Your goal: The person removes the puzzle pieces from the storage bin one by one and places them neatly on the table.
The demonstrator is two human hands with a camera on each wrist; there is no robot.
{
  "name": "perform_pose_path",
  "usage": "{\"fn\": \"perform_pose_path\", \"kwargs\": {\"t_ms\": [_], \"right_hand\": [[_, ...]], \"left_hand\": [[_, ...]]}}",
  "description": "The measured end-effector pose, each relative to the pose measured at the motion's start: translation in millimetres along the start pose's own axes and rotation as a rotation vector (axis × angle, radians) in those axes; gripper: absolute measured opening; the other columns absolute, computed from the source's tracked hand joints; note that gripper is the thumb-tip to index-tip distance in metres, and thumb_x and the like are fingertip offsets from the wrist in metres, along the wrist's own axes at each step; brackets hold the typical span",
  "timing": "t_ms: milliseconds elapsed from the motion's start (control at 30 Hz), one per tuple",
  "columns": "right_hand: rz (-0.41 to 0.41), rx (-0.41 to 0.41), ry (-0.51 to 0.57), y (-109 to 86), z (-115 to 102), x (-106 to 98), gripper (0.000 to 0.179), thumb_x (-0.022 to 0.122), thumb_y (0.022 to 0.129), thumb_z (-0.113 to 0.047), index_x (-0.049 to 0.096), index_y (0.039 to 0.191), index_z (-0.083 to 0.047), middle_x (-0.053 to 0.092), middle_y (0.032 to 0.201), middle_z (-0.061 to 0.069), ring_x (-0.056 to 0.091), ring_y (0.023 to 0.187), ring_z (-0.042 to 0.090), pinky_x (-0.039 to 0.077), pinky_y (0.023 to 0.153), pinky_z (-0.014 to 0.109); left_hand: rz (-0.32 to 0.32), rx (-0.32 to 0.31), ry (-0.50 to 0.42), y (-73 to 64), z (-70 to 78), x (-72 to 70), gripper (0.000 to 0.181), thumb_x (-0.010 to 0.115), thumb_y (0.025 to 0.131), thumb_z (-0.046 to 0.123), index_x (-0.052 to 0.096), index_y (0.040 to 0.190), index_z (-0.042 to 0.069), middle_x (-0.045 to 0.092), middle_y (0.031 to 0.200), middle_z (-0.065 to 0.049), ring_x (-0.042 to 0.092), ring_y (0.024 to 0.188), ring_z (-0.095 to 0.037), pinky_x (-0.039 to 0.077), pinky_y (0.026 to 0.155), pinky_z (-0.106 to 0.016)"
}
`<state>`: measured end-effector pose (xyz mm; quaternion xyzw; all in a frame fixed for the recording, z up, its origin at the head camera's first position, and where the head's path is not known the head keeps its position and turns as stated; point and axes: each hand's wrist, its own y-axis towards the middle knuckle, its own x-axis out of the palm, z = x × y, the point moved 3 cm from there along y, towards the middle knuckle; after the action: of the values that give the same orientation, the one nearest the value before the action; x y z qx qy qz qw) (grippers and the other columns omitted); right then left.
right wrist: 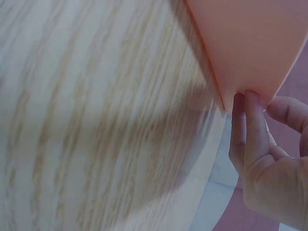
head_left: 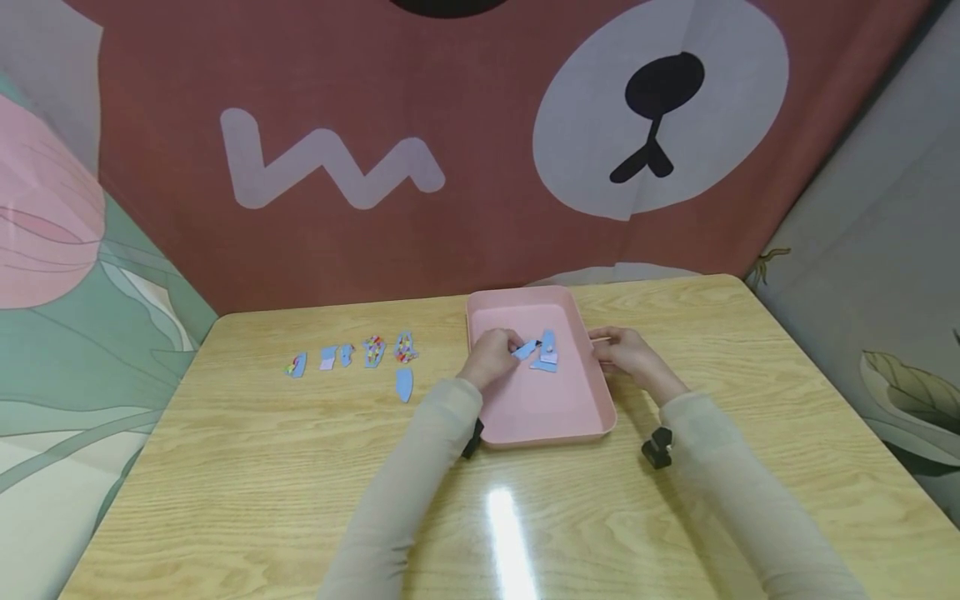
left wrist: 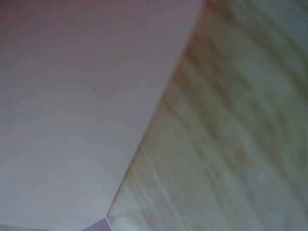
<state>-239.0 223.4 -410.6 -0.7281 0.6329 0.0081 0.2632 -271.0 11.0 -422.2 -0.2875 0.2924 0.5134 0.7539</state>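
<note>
Mid-frame, the left hand (head_left: 491,358) pinches a blue piece (head_left: 527,350) over a pink tray (head_left: 536,408). The right hand (head_left: 636,360) grips its side.

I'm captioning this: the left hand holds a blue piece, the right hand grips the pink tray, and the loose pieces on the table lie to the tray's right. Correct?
Wrong side: the head view shows the loose pieces on the table left of the pink tray. The left hand does hold a blue piece; the right hand grips the tray.
</note>
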Motion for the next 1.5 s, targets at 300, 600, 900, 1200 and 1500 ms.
{"fn": "perform_pose_path", "kwargs": {"t_ms": [300,600,900,1200,1500], "right_hand": [[-0.008,-0.014,-0.001,1.2,0.8,-0.4,0.050,0.049,0.093,-0.006,0.037,0.139,0.009,0.052,0.121,0.019,0.057,0.080,0.001,0.053,0.071,0.014],[-0.017,-0.009,-0.019,-0.7,0.3,0.3,0.051,0.049,0.094,-0.008,0.036,0.141,0.008,0.053,0.124,0.021,0.059,0.085,0.003,0.053,0.076,0.015],[-0.022,-0.008,-0.023,-0.8,0.1,0.5,0.051,0.048,0.094,-0.008,0.035,0.141,0.008,0.052,0.125,0.022,0.059,0.089,0.005,0.053,0.077,0.015],[-0.014,-0.006,0.001,-1.1,-0.3,-0.3,0.051,0.050,0.094,-0.006,0.036,0.140,0.008,0.052,0.118,0.016,0.057,0.080,0.000,0.053,0.072,0.013],[-0.011,0.003,0.005,-1.6,-0.4,0.3,0.050,0.050,0.094,-0.006,0.036,0.140,0.008,0.052,0.118,0.016,0.057,0.081,0.001,0.053,0.072,0.013]], "left_hand": [[0.005,0.023,-0.008,1.4,-0.3,-0.5,0.022,0.061,0.088,-0.001,0.070,0.107,0.003,0.068,0.104,-0.010,0.058,0.095,-0.020,0.052,0.090,-0.032],[0.034,0.082,-0.114,-2.9,2.2,-5.2,0.015,0.061,0.089,0.004,0.070,0.102,0.001,0.069,0.100,-0.013,0.060,0.092,-0.021,0.052,0.084,-0.029],[0.019,0.058,-0.251,-9.4,-0.4,-14.4,0.019,0.061,0.090,0.004,0.069,0.106,0.002,0.068,0.105,-0.014,0.061,0.097,-0.023,0.052,0.078,-0.024],[0.015,0.013,-0.370,-21.0,-4.4,-29.1,0.027,0.060,0.089,0.005,0.065,0.116,0.001,0.065,0.112,-0.016,0.061,0.101,-0.025,0.056,0.081,-0.028],[0.008,-0.050,-0.368,-30.8,-20.3,-43.2,0.033,0.057,0.090,0.008,0.062,0.123,0.008,0.061,0.115,-0.012,0.057,0.102,-0.022,0.052,0.077,-0.025]]}}
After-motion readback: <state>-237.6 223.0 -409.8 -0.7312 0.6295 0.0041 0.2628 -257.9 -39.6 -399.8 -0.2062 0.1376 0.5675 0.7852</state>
